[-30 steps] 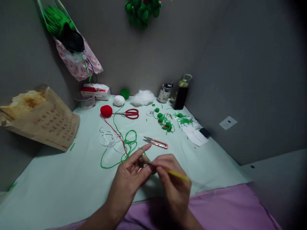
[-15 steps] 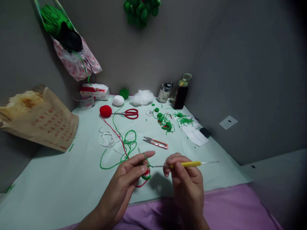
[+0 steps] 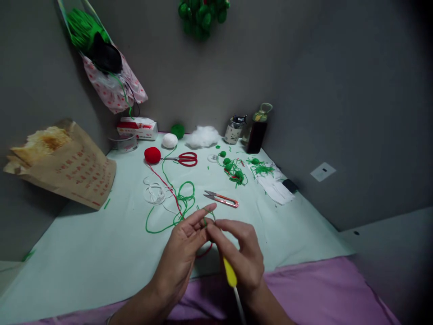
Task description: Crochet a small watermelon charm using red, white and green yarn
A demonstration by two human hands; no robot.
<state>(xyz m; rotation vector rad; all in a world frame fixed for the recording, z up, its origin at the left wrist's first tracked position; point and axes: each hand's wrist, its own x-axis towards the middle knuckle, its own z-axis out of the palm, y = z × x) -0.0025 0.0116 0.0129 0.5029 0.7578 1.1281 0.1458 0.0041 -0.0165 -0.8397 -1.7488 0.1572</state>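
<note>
Near the table's front edge, my left hand (image 3: 184, 250) pinches the small crochet piece, now mostly hidden by the fingers, with green yarn looped over its raised index finger. My right hand (image 3: 240, 253) meets it at the fingertips and holds a crochet hook with a yellow handle (image 3: 230, 271), its rear end pointing down toward the front. The hook's tip is hidden between the hands. Green yarn (image 3: 158, 231) and red yarn (image 3: 172, 190) run back across the table from the left hand. A bit of red yarn hangs below the fingers.
Orange thread snips (image 3: 227, 201) lie just beyond the hands. Farther back are red-handled scissors (image 3: 187, 159), a red ball (image 3: 152, 155), a white ball (image 3: 169, 140), stuffing (image 3: 203, 136) and green crocheted pieces (image 3: 238, 175). A paper bag (image 3: 81, 174) stands left, a dark phone (image 3: 257, 137) back right.
My right hand has moved left against the left fingertips. The hook has swung from nearly level to pointing steeply down at its rear end. The crochet piece has become hidden, and the view has shifted slightly.
</note>
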